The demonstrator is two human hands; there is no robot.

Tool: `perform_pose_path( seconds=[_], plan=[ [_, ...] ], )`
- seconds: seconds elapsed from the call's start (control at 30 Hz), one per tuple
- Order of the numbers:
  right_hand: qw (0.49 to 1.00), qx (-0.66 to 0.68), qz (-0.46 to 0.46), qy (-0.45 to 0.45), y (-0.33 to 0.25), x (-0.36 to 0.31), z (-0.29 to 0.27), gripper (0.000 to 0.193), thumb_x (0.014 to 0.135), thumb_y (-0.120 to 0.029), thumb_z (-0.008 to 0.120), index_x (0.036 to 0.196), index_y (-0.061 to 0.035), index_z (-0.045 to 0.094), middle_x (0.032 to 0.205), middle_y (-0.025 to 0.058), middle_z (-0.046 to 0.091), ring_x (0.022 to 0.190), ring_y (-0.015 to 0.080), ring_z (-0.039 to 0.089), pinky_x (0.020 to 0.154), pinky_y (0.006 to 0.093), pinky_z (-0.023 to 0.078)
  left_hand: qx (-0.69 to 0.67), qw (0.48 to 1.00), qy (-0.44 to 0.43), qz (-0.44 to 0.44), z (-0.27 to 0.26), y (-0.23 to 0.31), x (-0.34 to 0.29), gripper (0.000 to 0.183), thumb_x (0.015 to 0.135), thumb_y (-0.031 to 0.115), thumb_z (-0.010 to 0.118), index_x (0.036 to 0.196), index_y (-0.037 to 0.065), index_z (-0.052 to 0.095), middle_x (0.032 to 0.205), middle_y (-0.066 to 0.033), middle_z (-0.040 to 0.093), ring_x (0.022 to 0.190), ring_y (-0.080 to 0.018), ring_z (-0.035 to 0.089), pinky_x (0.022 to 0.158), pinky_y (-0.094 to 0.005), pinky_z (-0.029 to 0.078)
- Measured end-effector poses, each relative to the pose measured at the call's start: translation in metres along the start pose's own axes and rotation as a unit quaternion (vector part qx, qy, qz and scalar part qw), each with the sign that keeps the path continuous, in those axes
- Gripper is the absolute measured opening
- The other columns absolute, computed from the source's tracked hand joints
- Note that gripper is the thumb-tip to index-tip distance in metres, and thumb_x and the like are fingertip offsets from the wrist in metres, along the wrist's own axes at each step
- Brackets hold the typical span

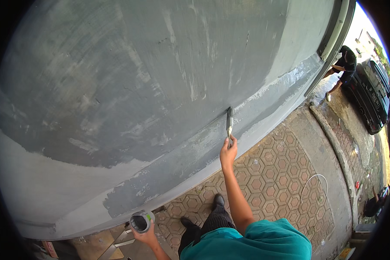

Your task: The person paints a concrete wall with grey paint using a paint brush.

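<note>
In front of me stands a wall (130, 82) partly coated in dark grey paint, with paler grey patches and streaks. My right hand (228, 152) is closed round the handle of a paintbrush (229, 121). The brush points up, its dark bristles touching the wall just above a paler ledge-like band (177, 160). Low on the left, my left hand (146, 236) grips a small grey paint pot (141, 221) by its side. Dark grey shows inside the pot, and a green patch marks its side.
Hexagonal pavers (268, 173) cover the ground, with a thin white hose (315, 177) lying on them. A metal ladder-like frame (116, 246) is beside the pot. Far right, a person (344, 69) bends near a black car (372, 95); another person (374, 203) is lower down.
</note>
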State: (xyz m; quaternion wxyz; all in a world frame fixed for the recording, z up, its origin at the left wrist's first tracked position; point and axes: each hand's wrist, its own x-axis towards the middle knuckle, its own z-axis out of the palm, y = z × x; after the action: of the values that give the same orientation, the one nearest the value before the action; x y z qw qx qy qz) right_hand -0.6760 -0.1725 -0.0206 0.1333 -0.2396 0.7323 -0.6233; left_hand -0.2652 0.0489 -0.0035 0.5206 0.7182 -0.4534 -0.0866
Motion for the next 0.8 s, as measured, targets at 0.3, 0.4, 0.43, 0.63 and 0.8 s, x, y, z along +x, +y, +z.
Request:
perform_pose_path(
  seconds=[0.3, 0.4, 0.43, 0.63, 0.8],
  plan=[
    [0.948, -0.004, -0.018, -0.317, -0.027, -0.197, 0.008, 0.029, 0.09, -0.018, 0.063, 0.116, -0.0049, 0.059, 0.059, 0.0183, 0.051, 0.053, 0.0277, 0.051, 0.053, 0.0408, 0.041, -0.039, 0.999, 0.005, -0.021, -0.022, 0.021, 0.024, 0.076, 0.053, 0.007, 0.088, 0.12, -0.008, 0.055, 0.114, -0.0177, 0.062, 0.102, -0.0257, 0.061, 0.092, -0.0375, 0.048],
    [0.893, -0.007, -0.045, -0.448, -0.043, -0.246, -0.004, 0.029, 0.089, -0.021, 0.065, 0.113, -0.0056, 0.061, 0.06, 0.0183, 0.053, 0.054, 0.0287, 0.054, 0.054, 0.04, 0.042, -0.078, 0.997, 0.007, -0.003, -0.028, 0.016, 0.037, 0.077, 0.052, 0.011, 0.089, 0.119, -0.008, 0.055, 0.113, -0.0176, 0.062, 0.102, -0.026, 0.061, 0.092, -0.0377, 0.047],
    [0.864, -0.004, -0.07, -0.499, -0.048, -0.254, -0.005, 0.029, 0.089, -0.022, 0.066, 0.112, -0.0055, 0.062, 0.06, 0.0184, 0.053, 0.055, 0.0298, 0.055, 0.055, 0.0395, 0.043, -0.075, 0.997, 0.02, -0.008, -0.034, 0.017, 0.04, 0.077, 0.052, 0.011, 0.089, 0.119, -0.008, 0.055, 0.113, -0.0176, 0.062, 0.102, -0.026, 0.061, 0.092, -0.0377, 0.047],
    [0.904, -0.1, -0.152, -0.388, -0.04, -0.253, 0.056, 0.026, 0.092, -0.022, 0.057, 0.111, -0.0055, 0.064, 0.076, 0.0256, 0.064, 0.074, 0.0453, 0.062, 0.065, 0.0505, 0.048, -0.089, 0.995, 0.005, 0.035, -0.083, 0.005, 0.032, 0.076, 0.051, 0.011, 0.089, 0.118, -0.005, 0.057, 0.11, -0.0154, 0.064, 0.1, -0.0266, 0.062, 0.092, -0.0379, 0.048],
    [0.946, -0.195, -0.158, -0.205, -0.022, -0.214, 0.04, 0.031, 0.095, -0.021, 0.051, 0.119, -0.0038, 0.059, 0.085, 0.0299, 0.065, 0.08, 0.0478, 0.063, 0.071, 0.0548, 0.05, -0.083, 0.995, 0.051, 0.034, -0.144, -0.029, 0.023, 0.076, 0.051, 0.012, 0.089, 0.118, -0.005, 0.057, 0.111, -0.0156, 0.063, 0.101, -0.0277, 0.062, 0.091, -0.0382, 0.048]
  ],
)
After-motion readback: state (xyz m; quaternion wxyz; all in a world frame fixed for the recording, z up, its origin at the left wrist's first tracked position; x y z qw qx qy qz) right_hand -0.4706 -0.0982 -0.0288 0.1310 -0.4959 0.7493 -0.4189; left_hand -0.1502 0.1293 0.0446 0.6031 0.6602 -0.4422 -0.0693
